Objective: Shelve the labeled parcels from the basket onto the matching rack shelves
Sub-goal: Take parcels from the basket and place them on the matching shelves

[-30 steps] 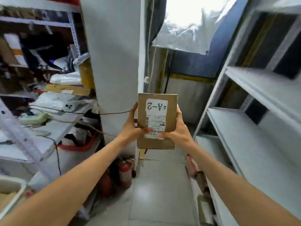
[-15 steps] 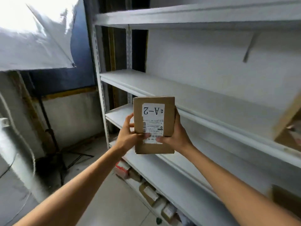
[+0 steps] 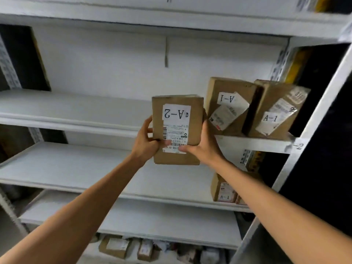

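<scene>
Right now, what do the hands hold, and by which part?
The A-2 cardboard parcel, by its lower side edges: left hand on the left edge, right hand on the right, thumbs on its front.

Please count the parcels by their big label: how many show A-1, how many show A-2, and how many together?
A-2 parcel: 1, held by the left hand and right hand.
A-1 parcels: 3, two on one shelf, one on the shelf below, its label less clear.
Total: 4.
Bottom parcels are not counted because their labels are too blurred to read.
</scene>
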### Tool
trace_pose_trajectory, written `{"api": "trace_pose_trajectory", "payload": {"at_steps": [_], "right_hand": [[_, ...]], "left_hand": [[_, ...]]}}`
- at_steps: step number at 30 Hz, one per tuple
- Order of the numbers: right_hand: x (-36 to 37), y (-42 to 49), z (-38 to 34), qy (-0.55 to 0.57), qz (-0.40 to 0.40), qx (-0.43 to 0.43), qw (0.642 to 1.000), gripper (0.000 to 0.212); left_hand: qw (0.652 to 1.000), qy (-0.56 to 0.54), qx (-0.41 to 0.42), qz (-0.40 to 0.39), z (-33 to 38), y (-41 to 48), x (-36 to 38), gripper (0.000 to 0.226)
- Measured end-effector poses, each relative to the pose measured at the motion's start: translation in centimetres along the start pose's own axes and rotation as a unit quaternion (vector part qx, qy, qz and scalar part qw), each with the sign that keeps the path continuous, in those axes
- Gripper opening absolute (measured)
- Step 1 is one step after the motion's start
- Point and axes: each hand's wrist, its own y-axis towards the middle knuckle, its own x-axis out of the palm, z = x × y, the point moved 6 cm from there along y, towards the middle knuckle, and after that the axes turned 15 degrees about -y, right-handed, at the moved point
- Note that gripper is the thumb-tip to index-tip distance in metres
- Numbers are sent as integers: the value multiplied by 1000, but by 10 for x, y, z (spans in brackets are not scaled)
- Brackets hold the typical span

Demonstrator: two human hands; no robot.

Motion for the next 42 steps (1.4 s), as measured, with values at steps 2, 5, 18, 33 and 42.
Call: {"api": "trace_pose_trajectory", "payload": {"at_steps": [2, 5, 18, 33, 42], "right_hand": [[-15, 7, 2, -1, 19, -5, 1000, 116], [-28, 23, 1, -4, 39, -11, 999, 114], [35, -29, 58, -37, 3, 33, 999, 120], [104, -57, 218, 34, -73, 225, 971, 50], [87, -16, 270, 6, -105, 225, 969, 48]], "left_hand": [[1000, -13, 6, -2, 2, 9, 12, 85], [1000, -28, 9, -10, 12, 26, 24, 74], [997, -24, -76, -19, -75, -10, 4, 83], [971, 114, -210, 7, -245, -15, 33, 61], [960, 173, -221, 14, -313, 26, 73, 58]]}}
